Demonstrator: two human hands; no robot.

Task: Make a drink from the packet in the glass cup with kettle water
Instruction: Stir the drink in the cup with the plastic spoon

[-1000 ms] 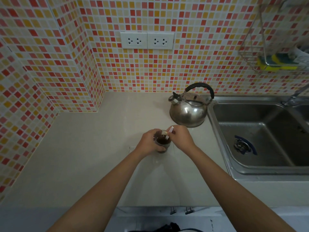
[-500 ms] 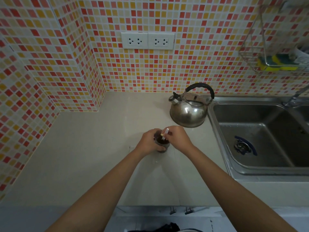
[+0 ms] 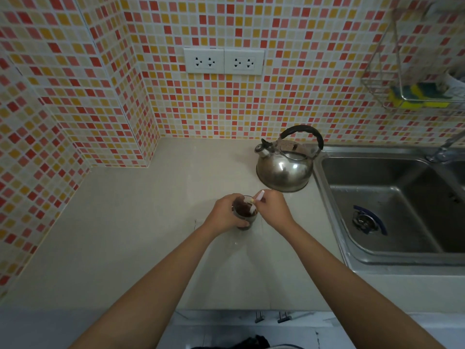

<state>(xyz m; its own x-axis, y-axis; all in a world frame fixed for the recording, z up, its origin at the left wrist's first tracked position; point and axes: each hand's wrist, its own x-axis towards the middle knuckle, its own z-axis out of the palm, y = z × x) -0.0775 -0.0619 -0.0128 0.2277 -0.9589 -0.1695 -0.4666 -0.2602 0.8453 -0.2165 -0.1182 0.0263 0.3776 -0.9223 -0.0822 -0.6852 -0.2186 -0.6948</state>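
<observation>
A small glass cup (image 3: 243,213) full of dark brown drink stands on the beige counter (image 3: 125,235). My left hand (image 3: 224,213) wraps around its left side. My right hand (image 3: 273,209) pinches a thin white stick (image 3: 258,198), perhaps the rolled packet or a stirrer, whose lower end dips into the drink. The steel kettle (image 3: 285,167) with a black handle sits behind the cup, apart from both hands, beside the sink.
A steel sink (image 3: 392,205) lies to the right, its rim close to the kettle. A wire rack (image 3: 415,96) with a yellow sponge hangs on the tiled wall above it. Two double sockets (image 3: 224,61) sit on the back wall. The tiled corner juts out at left.
The white stick has shifted inside the cup, its top swinging left and back right, while my right hand moved slightly. The left hand and the cup stayed put.
</observation>
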